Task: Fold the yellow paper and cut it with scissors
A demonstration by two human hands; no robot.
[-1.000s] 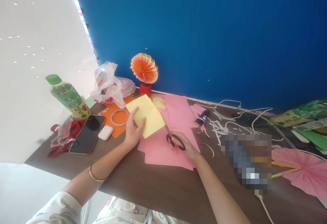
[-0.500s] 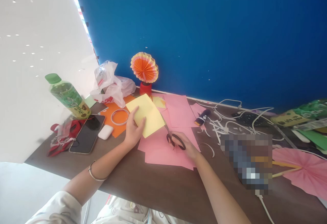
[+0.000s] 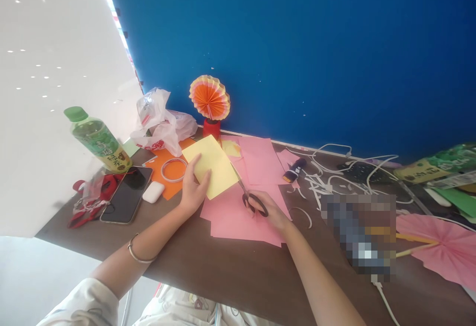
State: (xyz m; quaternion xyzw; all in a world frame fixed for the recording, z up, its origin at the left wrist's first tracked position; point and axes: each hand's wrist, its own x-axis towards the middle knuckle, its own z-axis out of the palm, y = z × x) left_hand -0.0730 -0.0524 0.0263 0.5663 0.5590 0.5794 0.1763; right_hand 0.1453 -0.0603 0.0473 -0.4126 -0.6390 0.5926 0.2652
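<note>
The near edge of the bench (image 3: 223, 266) slants down from its left corner, and both forearms cross it; dark wood shows between that edge and the pink sheets (image 3: 241, 227) at the middle. The back edge runs along a blue wall (image 3: 297, 58), with a pale wall (image 3: 55, 43) on the left.

Toward the left corner lie a red item (image 3: 107, 185), a phone (image 3: 126, 194) and a small white case (image 3: 153, 192); a green-capped bottle (image 3: 102, 142) leans behind them. A plastic bag (image 3: 156, 122) and a paper rosette (image 3: 210, 97) on a red base (image 3: 211, 128) stand by the back edge. White cables (image 3: 334, 148) and a pink paper fan (image 3: 442, 249) crowd the right end.

The yellow sheet (image 3: 221, 172) is held above the pink sheets, near the middle. The left hand (image 3: 193, 192) has its fingers closed on the sheet's left side, thumb and one finger over its face. The right hand (image 3: 271, 212) has its fingers curled around the handles of the scissors (image 3: 244, 198), whose blades meet the sheet's right edge; how wide they part is too small to tell.
</note>
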